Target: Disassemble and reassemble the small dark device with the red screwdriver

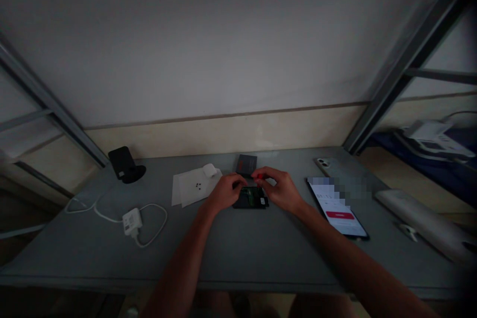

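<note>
The dark slab (250, 200), with a green patch showing on its upper face, lies flat on the counter (261, 253) between the two hands, just nearer the body than the fingertips. The right hand (280, 190) pinches a small red piece (260, 176) between thumb and fingers above the slab's far right part; whether the piece touches the slab is too small to tell. The left hand (226, 192) curls its fingers at the slab's far left edge, and I cannot tell whether they grip it or only rest there. For such close work, a light, upright pinch on the red piece should give the best control, while a steady left fingertip on the rim, off the green patch, would keep the slab from skating on the smooth counter. Resting the heel of the right hand would calm any shake. Just left of the left hand, a few tiny dark bits (198, 186) sit on white sheets (188, 193), so that elbow and wrist are best kept from brushing the paper. The grey box (246, 164) stands close beyond both hands and leaves little room for a long sweep; short, gentle movements suit the space better.
</note>
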A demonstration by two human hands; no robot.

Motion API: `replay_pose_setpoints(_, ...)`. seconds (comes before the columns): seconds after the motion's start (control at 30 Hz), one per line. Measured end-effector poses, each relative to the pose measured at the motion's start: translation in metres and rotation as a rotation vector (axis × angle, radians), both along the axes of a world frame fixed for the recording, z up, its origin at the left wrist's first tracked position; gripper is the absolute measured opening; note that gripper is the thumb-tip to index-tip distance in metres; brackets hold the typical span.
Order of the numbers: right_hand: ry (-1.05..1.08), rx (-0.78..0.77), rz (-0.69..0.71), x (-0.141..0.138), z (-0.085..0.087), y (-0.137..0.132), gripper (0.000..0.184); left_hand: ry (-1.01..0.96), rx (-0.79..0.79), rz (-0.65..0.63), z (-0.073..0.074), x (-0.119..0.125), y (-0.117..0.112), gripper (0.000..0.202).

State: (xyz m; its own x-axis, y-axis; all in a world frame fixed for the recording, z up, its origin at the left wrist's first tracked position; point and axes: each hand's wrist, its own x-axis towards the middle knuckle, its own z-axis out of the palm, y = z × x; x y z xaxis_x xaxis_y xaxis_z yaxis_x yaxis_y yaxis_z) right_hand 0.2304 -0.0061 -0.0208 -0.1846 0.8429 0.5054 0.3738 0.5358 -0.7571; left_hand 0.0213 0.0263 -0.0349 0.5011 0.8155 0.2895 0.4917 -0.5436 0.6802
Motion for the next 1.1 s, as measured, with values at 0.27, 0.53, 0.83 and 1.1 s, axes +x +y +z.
replay_pose_setpoints(0.27, 0.031, 0.038, -0.009, 0.002, 0.000, -0.001, 0.012, 0.003, -0.024, 0.017, 0.000, 0.000, -0.001, 0.021)
replay_pose_setpoints(0.53, 0.037, -0.025, 0.016, 0.000, 0.001, -0.001, 0.014, 0.010, -0.019, 0.010, 0.000, 0.000, 0.000, 0.021)
replay_pose_setpoints(0.83, -0.009, 0.022, 0.036, 0.004, 0.005, 0.002, 0.015, 0.058, 0.080, 0.024, 0.009, 0.001, -0.005, 0.022)
replay_pose_setpoints(1.1, 0.067, 0.057, 0.092, 0.007, 0.009, 0.001, 0.018, 0.004, 0.251, -0.026, 0.023, 0.022, -0.026, 0.023)
